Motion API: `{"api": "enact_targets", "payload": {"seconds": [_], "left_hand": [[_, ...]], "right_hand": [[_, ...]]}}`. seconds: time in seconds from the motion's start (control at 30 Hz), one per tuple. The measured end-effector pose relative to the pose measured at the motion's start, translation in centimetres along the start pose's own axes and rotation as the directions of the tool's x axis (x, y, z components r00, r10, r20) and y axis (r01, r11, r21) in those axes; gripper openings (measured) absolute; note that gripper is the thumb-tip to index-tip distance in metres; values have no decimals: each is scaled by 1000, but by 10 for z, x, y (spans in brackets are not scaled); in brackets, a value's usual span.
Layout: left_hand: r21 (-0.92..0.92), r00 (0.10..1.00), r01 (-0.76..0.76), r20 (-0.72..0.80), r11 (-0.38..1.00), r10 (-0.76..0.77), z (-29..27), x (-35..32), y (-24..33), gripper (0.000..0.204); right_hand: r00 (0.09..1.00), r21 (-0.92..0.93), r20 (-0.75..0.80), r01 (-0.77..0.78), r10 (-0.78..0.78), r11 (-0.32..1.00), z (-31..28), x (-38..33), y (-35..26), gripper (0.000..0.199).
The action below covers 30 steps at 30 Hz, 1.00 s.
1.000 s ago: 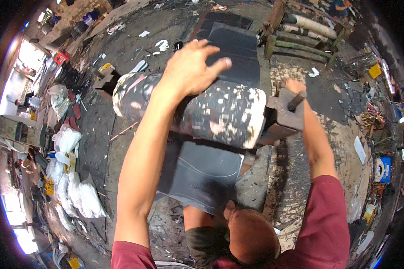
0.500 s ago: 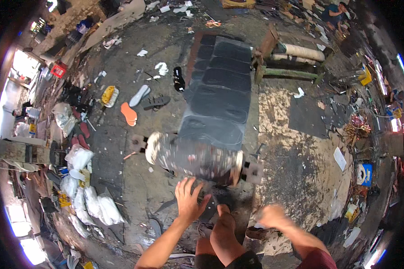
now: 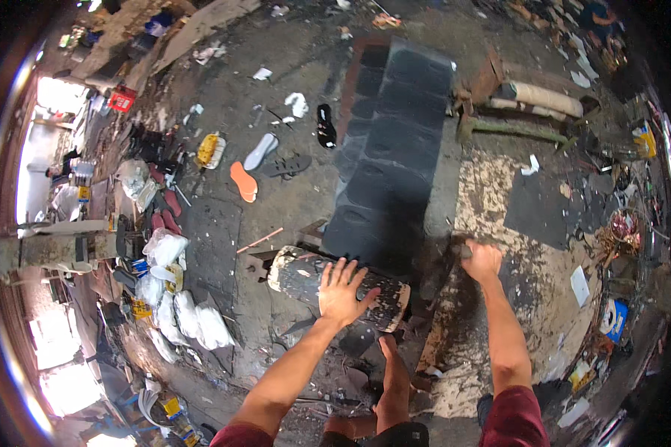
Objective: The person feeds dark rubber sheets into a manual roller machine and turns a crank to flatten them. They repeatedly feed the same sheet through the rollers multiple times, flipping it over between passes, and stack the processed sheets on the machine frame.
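My left hand [image 3: 343, 290] lies with fingers spread on a thick, worn log-like roller [image 3: 298, 273], mottled dark and pale. My right hand [image 3: 483, 261], off to the right of the roller, is closed round a short handle [image 3: 467, 252]. What the handle belongs to is smeared by motion, so I cannot tell its kind. Beyond the roller stretches a long black sheet [image 3: 399, 138] marked with rounded, sole-like outlines. A dark blur covers its near right part, and its near end meets the far side of the roller.
An orange insole [image 3: 243, 182], a pale insole [image 3: 261, 151] and dark sandal pieces [image 3: 287, 165] lie left of the sheet. A frame with a pale roller [image 3: 548, 99] stands at the far right. White plastic bags [image 3: 201, 320] are heaped at the left, and a stained board [image 3: 492, 328] lies at the right.
My left hand has come forward onto the roller, which was blurred before and now looks sharper and more tilted. My right hand has swung forward, away from me.
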<state>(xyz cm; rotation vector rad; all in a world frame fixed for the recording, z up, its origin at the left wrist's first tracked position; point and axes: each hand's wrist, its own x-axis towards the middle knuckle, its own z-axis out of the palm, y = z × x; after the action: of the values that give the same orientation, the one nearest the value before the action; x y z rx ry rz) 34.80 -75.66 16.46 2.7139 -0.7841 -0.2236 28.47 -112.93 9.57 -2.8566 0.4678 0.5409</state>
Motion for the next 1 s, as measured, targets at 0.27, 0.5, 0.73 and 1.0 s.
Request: {"api": "enact_targets", "payload": {"seconds": [0.27, 0.5, 0.73, 1.0], "left_hand": [[46, 999, -21, -39, 999, 22, 14, -9, 4, 52], [16, 991, -61, -115, 998, 62, 16, -14, -1, 53], [29, 999, -19, -26, 999, 20, 13, -15, -3, 59], [-54, 994, 1, 108, 999, 5, 1, -10, -9, 63]], "right_hand": [[983, 10, 169, -69, 66, 998, 14, 28, 5, 51], [930, -18, 307, -204, 200, 979, 18, 71, -3, 53], [987, 134, -34, 159, -156, 978, -38, 6, -71, 59], [985, 810, 151, -74, -85, 582, -84, -97, -220, 46]]}}
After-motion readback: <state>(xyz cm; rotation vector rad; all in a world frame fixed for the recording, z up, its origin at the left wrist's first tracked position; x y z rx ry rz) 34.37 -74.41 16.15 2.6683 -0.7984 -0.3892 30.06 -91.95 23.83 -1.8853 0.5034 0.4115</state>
